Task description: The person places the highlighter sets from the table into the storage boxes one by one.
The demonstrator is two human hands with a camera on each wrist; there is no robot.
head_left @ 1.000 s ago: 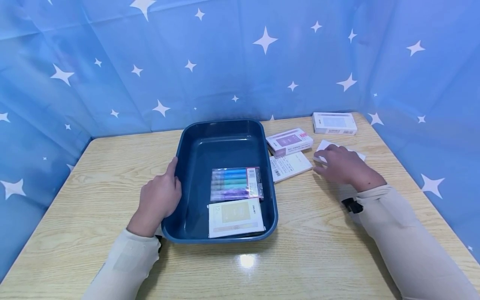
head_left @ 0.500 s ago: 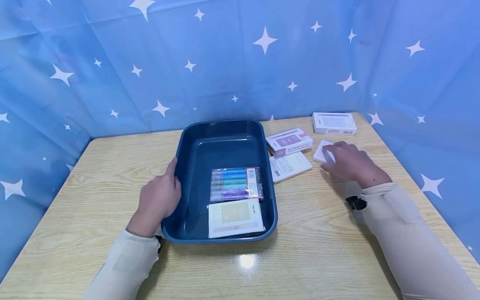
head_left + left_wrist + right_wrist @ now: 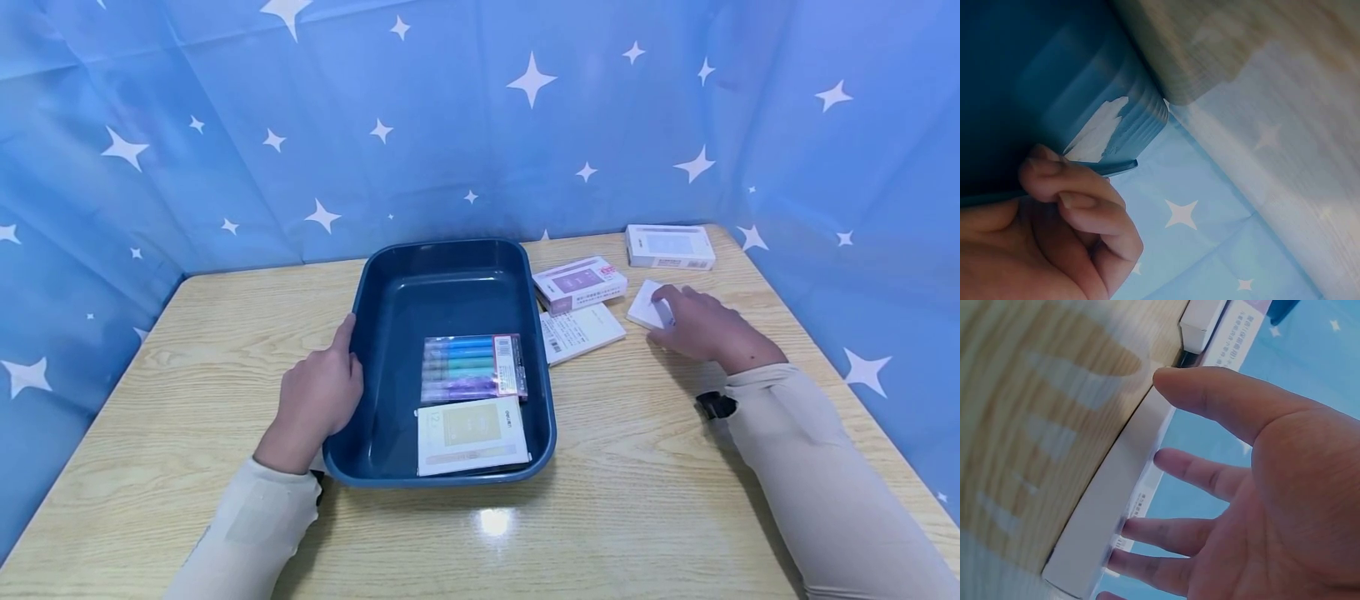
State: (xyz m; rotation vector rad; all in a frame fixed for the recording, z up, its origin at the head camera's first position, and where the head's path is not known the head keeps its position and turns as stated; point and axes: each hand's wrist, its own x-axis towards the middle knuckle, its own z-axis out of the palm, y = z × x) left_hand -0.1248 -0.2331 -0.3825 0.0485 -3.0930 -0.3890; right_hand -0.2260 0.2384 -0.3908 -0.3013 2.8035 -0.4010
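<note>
My left hand (image 3: 321, 392) holds the left rim of a dark blue plastic tray (image 3: 441, 480); its thumb lies along the rim, and in the left wrist view the curled fingers (image 3: 1094, 215) are at the outer wall. Inside the tray are a clear pack of coloured pens (image 3: 459, 367) and a white box with a yellowish panel (image 3: 472, 433). My right hand (image 3: 708, 329) is over a small white box (image 3: 647, 307) on the table. In the right wrist view its fingers (image 3: 1169, 531) are spread and straight, fingertips right at the edge of this box (image 3: 1104, 494).
Between the tray and my right hand lie a white box with a purple panel (image 3: 579, 285) and a flat white box with a barcode (image 3: 583, 332). Another white box (image 3: 670, 247) sits at the back right corner of the wooden table (image 3: 187, 367). A blue starry curtain (image 3: 450, 108) surrounds the table.
My right hand has shifted slightly to the right over the small white box, showing more of its left end and covering its right end. The left hand and tray have stayed put.
</note>
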